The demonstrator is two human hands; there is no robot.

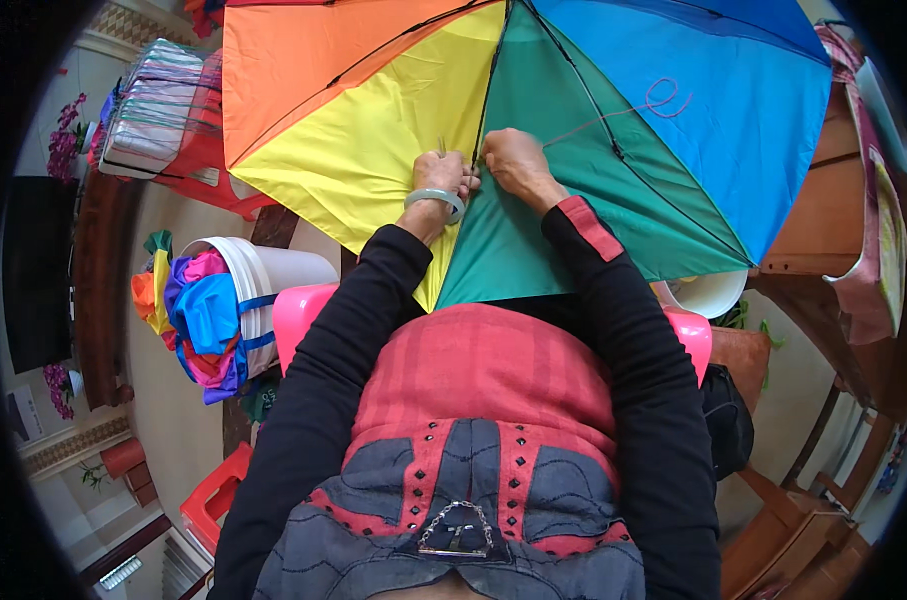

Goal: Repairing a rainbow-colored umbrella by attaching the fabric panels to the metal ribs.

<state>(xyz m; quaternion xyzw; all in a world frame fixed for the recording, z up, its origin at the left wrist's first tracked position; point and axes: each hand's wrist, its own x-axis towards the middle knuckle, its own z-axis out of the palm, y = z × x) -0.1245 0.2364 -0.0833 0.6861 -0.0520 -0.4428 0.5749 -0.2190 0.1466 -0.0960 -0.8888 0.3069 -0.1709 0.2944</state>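
Observation:
An open rainbow umbrella point(573, 120) with orange, yellow, green and blue panels lies upside down in front of me, its black ribs showing. My left hand point(441, 172), with a pale bangle on the wrist, pinches a thin needle-like metal piece at the seam between the yellow and green panels. My right hand point(511, 160) presses on the same rib just to the right, fingers closed on the green fabric. A pinkish thread point(663, 100) runs from my hands across the green panel and loops on the blue one.
A white bucket point(263, 275) stuffed with coloured fabric stands at the left. A pink stool point(298, 310) is under me. Red plastic stools point(213, 495) and a wrapped bundle point(163, 100) sit at the left; wooden furniture point(833, 200) stands at the right.

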